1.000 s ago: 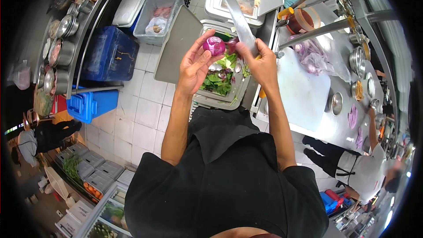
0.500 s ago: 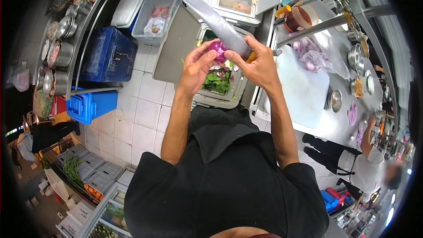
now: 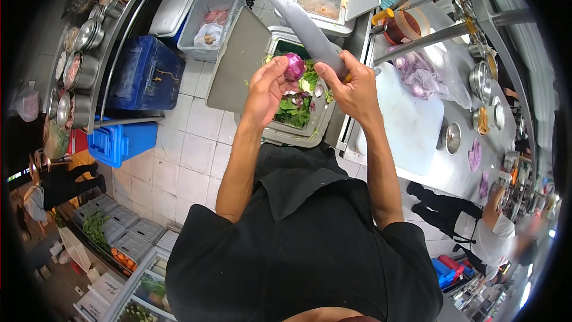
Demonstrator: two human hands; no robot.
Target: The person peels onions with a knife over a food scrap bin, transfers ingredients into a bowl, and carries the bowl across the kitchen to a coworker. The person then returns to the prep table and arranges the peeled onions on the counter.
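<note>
Floor tiles (image 3: pixel 196 137) are bordering the bin (image 3: pixel 307 141); above, inside its left edge, left hand (image 3: pixel 267 90) is fingertip-pinching an onion (image 3: pixel 294 67); right hand (image 3: pixel 356 88) is wrapping its grip around a knife (image 3: pixel 298 22). Loose pinching may be risking a drop.

Red onion (image 3: pixel 294 67): rounded, glossy purple with paler streaks.
Onion's hold: gripped between thumb and fingers of the left hand (image 3: pixel 267 92), raised, its far side exposed.
Knife (image 3: pixel 296 22): long, broad grey metal blade, narrowing toward the tip.
Blade's pose: slanting far and left from the right hand (image 3: pixel 353 86), passing just beside the onion on its far right.
Handle: yellowish, mostly hidden in that hand's grasp.
</note>
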